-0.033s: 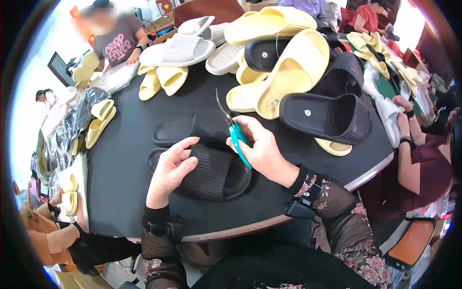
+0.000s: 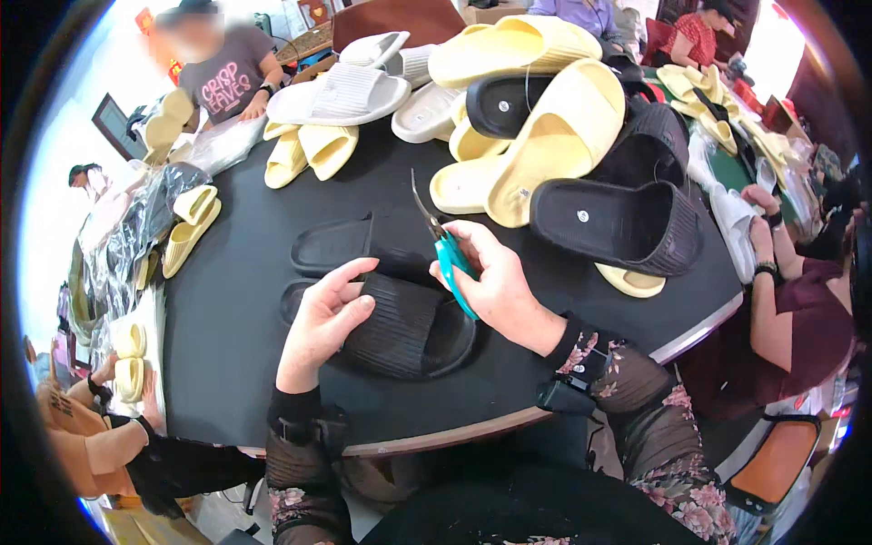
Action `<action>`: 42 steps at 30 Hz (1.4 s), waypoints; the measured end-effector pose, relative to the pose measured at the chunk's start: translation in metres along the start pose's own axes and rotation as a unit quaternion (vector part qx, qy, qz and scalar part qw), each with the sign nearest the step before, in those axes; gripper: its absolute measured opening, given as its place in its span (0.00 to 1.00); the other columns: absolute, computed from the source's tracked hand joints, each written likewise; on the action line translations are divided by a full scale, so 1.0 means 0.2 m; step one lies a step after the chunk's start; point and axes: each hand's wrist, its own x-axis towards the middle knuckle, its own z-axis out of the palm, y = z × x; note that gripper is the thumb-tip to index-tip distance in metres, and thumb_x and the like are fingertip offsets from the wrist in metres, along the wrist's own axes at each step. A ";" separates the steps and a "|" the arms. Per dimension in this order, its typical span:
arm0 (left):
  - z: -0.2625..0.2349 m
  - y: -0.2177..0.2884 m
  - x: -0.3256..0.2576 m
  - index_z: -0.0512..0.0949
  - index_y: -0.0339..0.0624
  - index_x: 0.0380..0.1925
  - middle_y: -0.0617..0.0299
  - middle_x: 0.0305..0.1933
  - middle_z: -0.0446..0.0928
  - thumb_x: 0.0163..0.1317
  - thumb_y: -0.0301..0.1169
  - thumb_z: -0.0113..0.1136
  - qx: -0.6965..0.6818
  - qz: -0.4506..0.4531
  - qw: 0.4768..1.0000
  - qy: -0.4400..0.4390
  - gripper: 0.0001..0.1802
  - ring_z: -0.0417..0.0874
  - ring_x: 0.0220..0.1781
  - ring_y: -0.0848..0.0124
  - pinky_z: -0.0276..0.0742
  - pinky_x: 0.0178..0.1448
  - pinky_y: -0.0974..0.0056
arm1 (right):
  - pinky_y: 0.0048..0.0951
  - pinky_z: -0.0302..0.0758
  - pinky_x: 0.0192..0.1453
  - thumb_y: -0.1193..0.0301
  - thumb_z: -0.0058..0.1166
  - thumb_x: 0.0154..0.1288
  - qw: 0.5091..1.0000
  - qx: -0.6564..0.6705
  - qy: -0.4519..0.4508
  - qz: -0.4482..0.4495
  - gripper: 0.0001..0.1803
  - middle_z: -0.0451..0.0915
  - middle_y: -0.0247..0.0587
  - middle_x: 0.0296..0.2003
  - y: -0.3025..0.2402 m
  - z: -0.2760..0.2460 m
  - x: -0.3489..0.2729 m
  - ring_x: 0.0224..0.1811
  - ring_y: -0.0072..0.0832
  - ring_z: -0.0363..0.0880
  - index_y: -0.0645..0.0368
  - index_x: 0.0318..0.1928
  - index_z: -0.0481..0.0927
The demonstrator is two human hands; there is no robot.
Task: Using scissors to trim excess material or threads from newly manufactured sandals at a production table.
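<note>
Teal-handled snips (image 2: 453,263) with thin dark blades point away from me; my right hand (image 2: 500,291) is closed around their handles. Below and left of them lies a black ribbed slide slipper (image 2: 400,327). Over its left side rests my left hand (image 2: 318,322), fingers stretched out and thumb apart, with part of the slipper hidden beneath. A second black slipper (image 2: 331,247) lies just beyond it, partly covered by my left fingertips and the first slipper. The snips' blade tips are in the air above the table (image 2: 227,363), right of the second slipper.
Yellow slippers (image 2: 554,136), larger black slippers (image 2: 618,222) and grey slippers (image 2: 350,95) are heaped at the far side and right. One yellow pair (image 2: 193,232) sits at the left edge by clear plastic bags (image 2: 118,232). Co-workers (image 2: 227,82) sit around the table.
</note>
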 end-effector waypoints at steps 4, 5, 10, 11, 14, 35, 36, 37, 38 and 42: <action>-0.03 -0.01 0.01 0.67 0.32 0.57 0.67 0.34 0.77 0.62 0.24 0.54 0.039 0.015 0.999 -0.006 0.23 0.72 0.35 0.83 0.69 0.42 0.75 | 0.24 0.74 0.43 0.77 0.56 0.60 1.000 0.015 -0.011 0.007 0.19 0.81 0.42 0.34 -0.01 0.00 0.00 0.38 0.20 0.79 0.65 0.51 0.69; -0.03 0.00 0.01 0.67 0.31 0.57 0.65 0.36 0.78 0.62 0.26 0.54 0.058 0.014 0.998 -0.005 0.23 0.74 0.37 0.81 0.70 0.45 0.73 | 0.24 0.74 0.43 0.77 0.56 0.60 1.000 0.013 -0.015 0.005 0.19 0.81 0.42 0.34 -0.01 0.00 0.00 0.38 0.20 0.79 0.65 0.51 0.69; -0.05 -0.01 0.01 0.71 0.32 0.52 0.71 0.29 0.75 0.62 0.26 0.54 0.064 0.002 0.997 0.046 0.18 0.71 0.30 0.84 0.67 0.35 0.76 | 0.24 0.75 0.44 0.78 0.55 0.60 0.999 0.004 -0.025 0.021 0.19 0.81 0.42 0.34 -0.01 0.01 0.00 0.37 0.21 0.80 0.65 0.52 0.68; -0.05 -0.01 0.01 0.72 0.32 0.50 0.72 0.28 0.75 0.62 0.26 0.54 0.051 -0.006 0.997 0.059 0.17 0.70 0.28 0.85 0.66 0.33 0.77 | 0.24 0.75 0.44 0.78 0.55 0.60 0.999 0.003 -0.027 0.018 0.19 0.81 0.42 0.34 0.00 0.01 0.00 0.37 0.21 0.80 0.65 0.52 0.68; -0.05 -0.02 0.02 0.74 0.35 0.48 0.71 0.23 0.73 0.63 0.26 0.50 0.051 0.008 0.996 0.068 0.14 0.70 0.21 0.84 0.66 0.25 0.76 | 0.24 0.75 0.44 0.78 0.56 0.60 0.999 0.017 -0.028 0.031 0.19 0.81 0.42 0.34 -0.01 0.02 -0.01 0.37 0.21 0.80 0.66 0.51 0.69; -0.05 -0.04 0.04 0.76 0.35 0.45 0.62 0.29 0.79 0.63 0.26 0.51 0.050 -0.010 0.994 0.099 0.12 0.74 0.21 0.80 0.69 0.24 0.74 | 0.25 0.75 0.43 0.75 0.60 0.58 0.999 -0.042 -0.019 -0.019 0.22 0.80 0.45 0.34 0.00 0.01 -0.02 0.38 0.22 0.79 0.65 0.51 0.69; -0.04 -0.03 0.04 0.76 0.35 0.45 0.62 0.29 0.79 0.63 0.26 0.51 0.050 -0.010 0.994 0.096 0.12 0.74 0.21 0.80 0.69 0.24 0.74 | 0.25 0.75 0.44 0.75 0.60 0.58 0.999 -0.028 -0.020 -0.014 0.22 0.80 0.44 0.34 0.00 0.01 -0.02 0.38 0.22 0.79 0.65 0.51 0.69; -0.03 -0.03 0.04 0.76 0.34 0.43 0.63 0.29 0.79 0.62 0.26 0.52 0.050 -0.007 0.993 0.105 0.12 0.73 0.21 0.81 0.69 0.24 0.74 | 0.25 0.75 0.44 0.75 0.60 0.58 1.000 -0.015 -0.020 -0.009 0.22 0.80 0.44 0.34 0.01 0.01 -0.02 0.38 0.22 0.79 0.65 0.51 0.69; -0.02 -0.02 0.04 0.76 0.33 0.42 0.64 0.28 0.78 0.61 0.26 0.52 0.049 -0.005 0.992 0.113 0.11 0.73 0.22 0.81 0.70 0.24 0.74 | 0.25 0.75 0.44 0.75 0.60 0.58 1.000 -0.016 -0.017 -0.009 0.22 0.80 0.44 0.34 0.01 0.01 -0.02 0.38 0.22 0.79 0.65 0.51 0.69; -0.04 -0.03 0.03 0.76 0.34 0.43 0.63 0.29 0.78 0.61 0.26 0.52 0.042 -0.011 0.992 0.115 0.12 0.73 0.21 0.81 0.70 0.23 0.74 | 0.20 0.75 0.44 0.79 0.57 0.60 0.999 -0.024 -0.033 -0.013 0.21 0.78 0.35 0.35 0.02 0.01 -0.01 0.38 0.16 0.77 0.65 0.53 0.68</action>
